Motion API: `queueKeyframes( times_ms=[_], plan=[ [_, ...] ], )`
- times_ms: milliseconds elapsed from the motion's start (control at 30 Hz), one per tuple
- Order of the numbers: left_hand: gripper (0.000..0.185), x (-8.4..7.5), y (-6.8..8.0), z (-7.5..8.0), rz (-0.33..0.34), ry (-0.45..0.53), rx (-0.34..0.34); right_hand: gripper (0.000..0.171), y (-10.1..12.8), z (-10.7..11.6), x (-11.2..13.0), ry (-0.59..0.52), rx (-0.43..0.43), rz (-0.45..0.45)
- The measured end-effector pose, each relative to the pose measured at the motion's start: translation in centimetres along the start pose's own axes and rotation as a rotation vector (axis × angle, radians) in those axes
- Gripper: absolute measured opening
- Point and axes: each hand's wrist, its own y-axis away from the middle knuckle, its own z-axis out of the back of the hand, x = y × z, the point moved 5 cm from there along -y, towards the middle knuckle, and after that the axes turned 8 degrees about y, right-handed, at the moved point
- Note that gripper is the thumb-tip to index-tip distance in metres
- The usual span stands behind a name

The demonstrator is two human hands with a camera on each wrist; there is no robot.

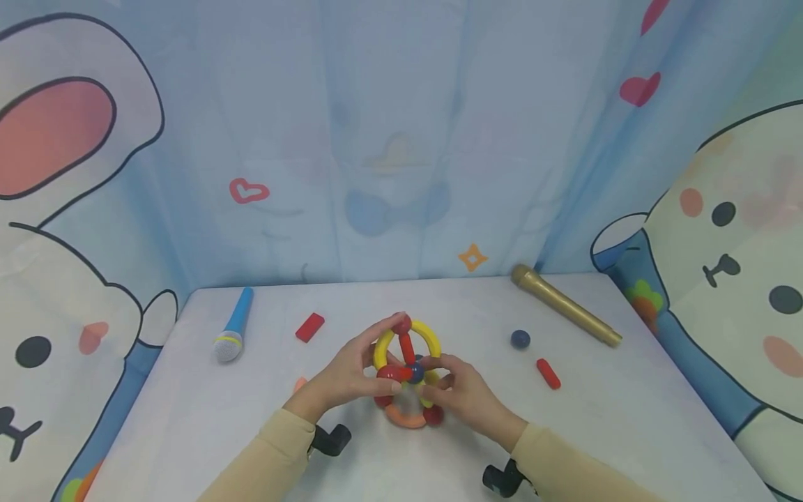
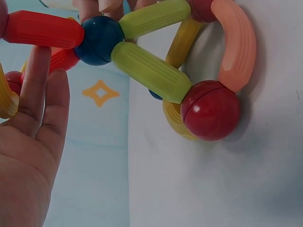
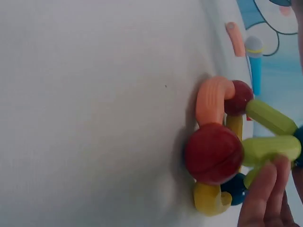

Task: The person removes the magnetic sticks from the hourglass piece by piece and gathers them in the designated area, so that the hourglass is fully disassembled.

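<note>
A toy built of magnetic balls and rods stands on the table in front of me, in red, yellow, blue, light green and salmon. My left hand holds its left side, the index finger up at the top red ball and the thumb lower at the front. On the right side, my right hand pinches the toy between thumb and fingers. In the right wrist view, its fingertips touch a light green rod. A large red ball and a curved salmon rod form the base in the left wrist view.
Loose pieces lie about: a red rod, a blue ball, another red rod, and a salmon piece partly behind my left hand in the head view. A blue toy microphone and a gold one lie farther back before a curtain.
</note>
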Motion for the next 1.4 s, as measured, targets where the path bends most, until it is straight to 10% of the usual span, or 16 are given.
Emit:
queueKeyframes(
  times_ms=[433, 1400],
  plan=[
    [0.094, 0.1, 0.1, 0.1, 0.057, 0.027, -0.043, 0.044, -1.2, -0.6, -0.4, 0.052, -0.086, 0.012],
    [0.090, 0.5, -0.1, 1.1, 0.044, 0.205, -0.107, 0.041, -4.3, 0.7, -1.2, 0.010, 0.141, 0.122]
  ],
)
